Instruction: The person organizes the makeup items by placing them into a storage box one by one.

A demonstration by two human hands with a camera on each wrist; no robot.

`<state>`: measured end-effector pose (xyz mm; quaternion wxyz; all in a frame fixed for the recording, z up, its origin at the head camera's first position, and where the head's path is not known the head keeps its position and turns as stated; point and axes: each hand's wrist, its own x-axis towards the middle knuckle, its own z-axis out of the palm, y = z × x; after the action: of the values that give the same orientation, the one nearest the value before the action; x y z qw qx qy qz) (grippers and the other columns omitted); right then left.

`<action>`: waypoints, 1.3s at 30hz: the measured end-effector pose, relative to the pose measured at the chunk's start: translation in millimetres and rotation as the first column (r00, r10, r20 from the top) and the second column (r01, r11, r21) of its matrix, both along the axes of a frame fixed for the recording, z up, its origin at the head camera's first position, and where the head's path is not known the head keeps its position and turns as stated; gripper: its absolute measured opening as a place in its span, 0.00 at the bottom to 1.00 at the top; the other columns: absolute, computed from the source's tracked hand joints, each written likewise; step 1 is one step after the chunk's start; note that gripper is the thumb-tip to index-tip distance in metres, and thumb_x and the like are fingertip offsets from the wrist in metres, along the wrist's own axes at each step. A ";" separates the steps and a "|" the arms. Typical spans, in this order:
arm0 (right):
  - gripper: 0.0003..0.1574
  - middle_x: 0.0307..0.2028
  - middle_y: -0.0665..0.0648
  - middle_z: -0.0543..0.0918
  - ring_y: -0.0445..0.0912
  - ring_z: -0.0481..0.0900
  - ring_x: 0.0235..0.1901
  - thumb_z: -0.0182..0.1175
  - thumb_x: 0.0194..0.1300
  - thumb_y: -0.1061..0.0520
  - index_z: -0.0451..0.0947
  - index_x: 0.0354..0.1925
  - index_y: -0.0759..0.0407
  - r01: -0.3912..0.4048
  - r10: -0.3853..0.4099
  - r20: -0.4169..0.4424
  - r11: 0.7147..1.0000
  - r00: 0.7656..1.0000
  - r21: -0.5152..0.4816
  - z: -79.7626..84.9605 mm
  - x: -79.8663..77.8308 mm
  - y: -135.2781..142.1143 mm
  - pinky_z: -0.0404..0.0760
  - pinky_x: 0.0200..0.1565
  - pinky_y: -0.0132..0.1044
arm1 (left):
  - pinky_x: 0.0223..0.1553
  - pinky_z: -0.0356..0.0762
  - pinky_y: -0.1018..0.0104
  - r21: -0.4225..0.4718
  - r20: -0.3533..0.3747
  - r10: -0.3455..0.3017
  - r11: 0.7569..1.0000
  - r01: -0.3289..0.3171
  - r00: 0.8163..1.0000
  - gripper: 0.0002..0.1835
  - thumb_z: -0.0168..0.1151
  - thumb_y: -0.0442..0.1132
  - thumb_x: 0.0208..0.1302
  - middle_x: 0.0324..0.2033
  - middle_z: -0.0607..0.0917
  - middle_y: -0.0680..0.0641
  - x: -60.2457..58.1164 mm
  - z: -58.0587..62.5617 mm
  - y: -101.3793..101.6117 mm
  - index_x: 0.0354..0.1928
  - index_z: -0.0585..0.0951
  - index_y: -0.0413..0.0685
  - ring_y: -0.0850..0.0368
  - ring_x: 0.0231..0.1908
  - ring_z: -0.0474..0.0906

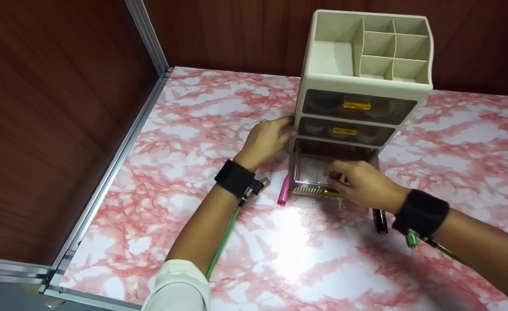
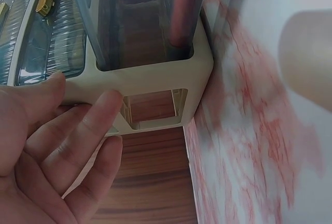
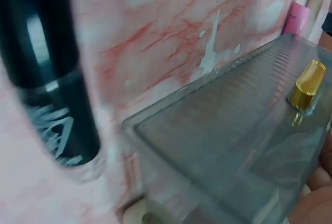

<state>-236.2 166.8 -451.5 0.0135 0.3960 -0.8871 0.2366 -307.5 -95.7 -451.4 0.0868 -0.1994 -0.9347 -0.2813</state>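
Drawer organizer (image 1: 368, 82) on the bench (image 1: 189, 138) before the far panel (image 1: 228, 39), divided tray (image 1: 331, 58) on top, lowest drawer (image 1: 308, 190) pulled out toward the near side, right fingers (image 1: 344, 167) over it, cosmetic tube (image 1: 284, 190) just left, second tube (image 1: 380, 221) near right, left fingers (image 1: 283, 122) at organizer's left

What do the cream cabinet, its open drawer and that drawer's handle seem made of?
The cabinet seems matte moulded plastic, given its rounded edges. The drawer seems glossy clear plastic: its ribbed front is see-through. The handle is shiny gold-yellow, perhaps tinted plastic, though highlights leave metal possible.
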 end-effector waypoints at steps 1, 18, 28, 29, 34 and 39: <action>0.09 0.36 0.51 0.84 0.42 0.82 0.34 0.65 0.61 0.63 0.79 0.42 0.58 -0.001 0.001 -0.006 1.000 1.000 0.001 0.7 1.5 3.0 0.82 0.36 0.40 | 0.44 0.78 0.57 0.002 0.001 0.002 1.000 -0.002 1.000 0.22 0.59 0.51 0.69 0.48 0.85 0.47 0.6 0.2 -0.6 0.59 0.79 0.50 0.48 0.43 0.83; 0.16 0.36 0.47 0.80 0.40 0.76 0.39 0.70 0.51 0.70 0.80 0.36 0.54 0.087 -0.124 -0.245 0.984 0.961 -0.157 -2.1 33.1 69.8 0.71 0.41 0.26 | 0.43 0.78 0.58 -0.003 -0.001 0.006 1.000 -0.006 1.000 0.20 0.60 0.51 0.69 0.48 0.85 0.50 1.1 0.2 -1.6 0.58 0.79 0.51 0.52 0.42 0.83; 0.16 0.22 0.46 0.68 0.37 0.59 0.17 0.68 0.61 0.59 0.67 0.33 0.50 0.324 -0.325 -0.032 0.945 0.945 -0.034 -12.7 54.4 85.8 0.61 0.20 0.31 | 0.44 0.79 0.60 0.029 -0.001 -0.005 1.000 0.005 1.000 0.21 0.61 0.50 0.68 0.49 0.85 0.47 0.9 -0.5 0.1 0.59 0.79 0.49 0.51 0.41 0.83; 0.15 0.22 0.46 0.69 0.37 0.60 0.16 0.67 0.63 0.57 0.67 0.34 0.50 0.343 -0.343 -0.001 0.939 0.939 -0.025 -13.4 56.0 86.8 0.62 0.19 0.31 | 0.44 0.79 0.60 0.028 -0.003 -0.008 1.000 0.008 1.000 0.21 0.61 0.50 0.68 0.49 0.85 0.47 0.7 -0.8 0.4 0.59 0.79 0.49 0.51 0.40 0.83; 0.13 0.21 0.48 0.73 0.39 0.66 0.13 0.62 0.68 0.50 0.67 0.36 0.51 0.411 -0.415 0.124 0.910 0.902 0.051 -17.4 61.5 90.2 0.66 0.18 0.33 | 0.43 0.78 0.61 0.012 -0.005 -0.014 1.000 0.014 1.000 0.22 0.61 0.50 0.68 0.49 0.85 0.47 0.1 -1.2 0.8 0.59 0.78 0.48 0.52 0.38 0.83; 0.13 0.20 0.48 0.72 0.40 0.67 0.15 0.62 0.67 0.50 0.68 0.37 0.54 0.433 -0.447 0.139 0.893 0.884 0.118 -21.5 61.7 92.1 0.65 0.20 0.34 | 0.43 0.78 0.60 -0.010 -0.002 -0.002 1.000 0.002 1.000 0.22 0.60 0.50 0.69 0.48 0.85 0.47 0.2 0.1 0.6 0.59 0.79 0.48 0.51 0.39 0.83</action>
<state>-174.5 258.8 -473.0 -0.0220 0.1639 -0.9611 0.2214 -307.3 -95.1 -451.2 0.0864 -0.2010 -0.9357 -0.2766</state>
